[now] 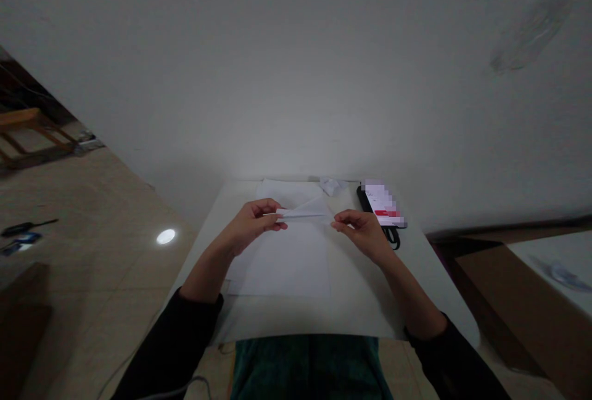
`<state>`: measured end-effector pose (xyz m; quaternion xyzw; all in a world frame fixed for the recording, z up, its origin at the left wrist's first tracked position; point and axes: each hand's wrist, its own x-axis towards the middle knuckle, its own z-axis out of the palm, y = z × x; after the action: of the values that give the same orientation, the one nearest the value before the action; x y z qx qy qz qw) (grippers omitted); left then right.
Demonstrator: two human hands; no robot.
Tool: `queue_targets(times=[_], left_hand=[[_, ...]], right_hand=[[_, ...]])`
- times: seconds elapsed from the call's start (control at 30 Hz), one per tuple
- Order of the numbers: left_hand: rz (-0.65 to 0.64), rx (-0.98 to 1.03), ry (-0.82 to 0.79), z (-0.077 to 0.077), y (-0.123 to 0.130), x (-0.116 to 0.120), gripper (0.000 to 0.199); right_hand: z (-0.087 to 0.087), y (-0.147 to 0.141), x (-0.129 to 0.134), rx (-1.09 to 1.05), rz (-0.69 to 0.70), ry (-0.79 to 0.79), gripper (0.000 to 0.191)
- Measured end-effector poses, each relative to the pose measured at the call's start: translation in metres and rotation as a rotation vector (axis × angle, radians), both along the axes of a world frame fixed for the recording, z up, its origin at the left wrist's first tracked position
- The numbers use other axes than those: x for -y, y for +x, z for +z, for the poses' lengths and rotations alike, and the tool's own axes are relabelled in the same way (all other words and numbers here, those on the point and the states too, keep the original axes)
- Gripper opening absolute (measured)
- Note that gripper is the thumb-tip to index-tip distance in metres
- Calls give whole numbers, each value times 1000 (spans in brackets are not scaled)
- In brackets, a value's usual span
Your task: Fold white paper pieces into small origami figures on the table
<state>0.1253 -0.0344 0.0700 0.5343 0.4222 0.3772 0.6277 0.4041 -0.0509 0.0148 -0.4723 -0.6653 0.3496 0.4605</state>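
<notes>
The left hand [254, 221] is nearly closed, its thumb and fingers pinching the left end of a narrow folded white paper [303, 212]. The right hand [363, 232] is at the paper's right end, thumb and index fingertips drawn together; whether they grip its tip cannot be told. The folded paper is held up between the two hands, roughly level, with a pointed flap rising toward the right. Beneath it, flat white sheets [291, 264] lie on a white table [370, 307]. At the table's far edge, beside the wall [296, 79], is a crumpled white piece [330, 186]. To its right lies a phone [383, 203] with a lit screen, just beyond the right hand, and a black strap [393, 238] shows at its near end.
</notes>
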Motion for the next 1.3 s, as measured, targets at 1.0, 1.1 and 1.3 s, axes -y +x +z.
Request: queue_targets(times=[1.0, 1.1, 1.3], left_hand=[[13, 7, 140, -16, 14, 1, 25], [25, 15, 160, -14, 13, 2, 21], [94, 18, 230, -12, 12, 3, 21]], right_hand=[[25, 5, 13, -261, 152, -3, 12], [26, 4, 13, -270, 128, -8, 13], [26, 4, 13, -288, 105, -7, 15]])
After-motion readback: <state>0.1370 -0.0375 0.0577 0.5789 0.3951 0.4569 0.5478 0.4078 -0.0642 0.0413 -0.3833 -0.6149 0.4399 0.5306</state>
